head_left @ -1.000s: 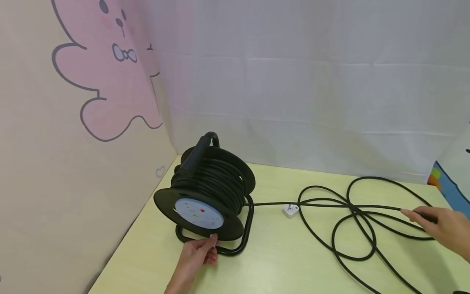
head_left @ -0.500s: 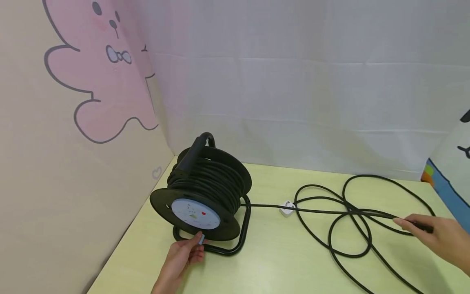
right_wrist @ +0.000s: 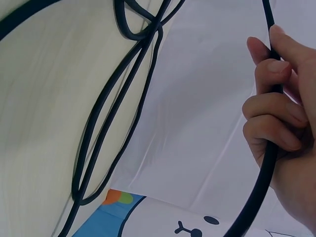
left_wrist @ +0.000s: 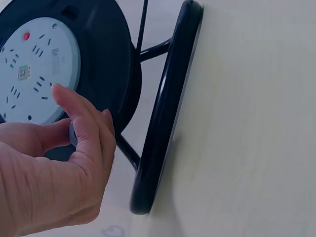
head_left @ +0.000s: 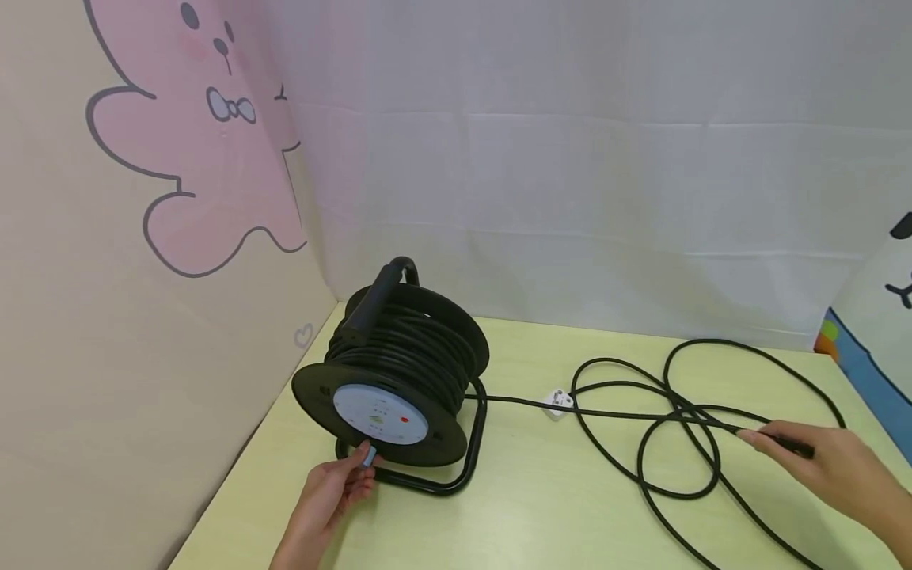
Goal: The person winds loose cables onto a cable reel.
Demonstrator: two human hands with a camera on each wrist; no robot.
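Moved left hand (head_left: 329,487) leftward since the earlier frame, pinching small pale-blue knob (head_left: 368,457) on black plastic cable reel (head_left: 399,380) at left of pale-yellow table (head_left: 520,507); brought right hand (head_left: 815,459) reelward, with fingers curled round slim black cable (head_left: 513,401); judged to be rotating reel, guiding cable.

The person's bare left hand (head_left: 328,487) has slender, tapering fingers and runs into a bare left forearm (head_left: 295,546); the bare right hand (head_left: 819,457), likewise slim-fingered, shows short, rounded fingernails (right_wrist: 279,66) and joins a bare right forearm (head_left: 883,513)
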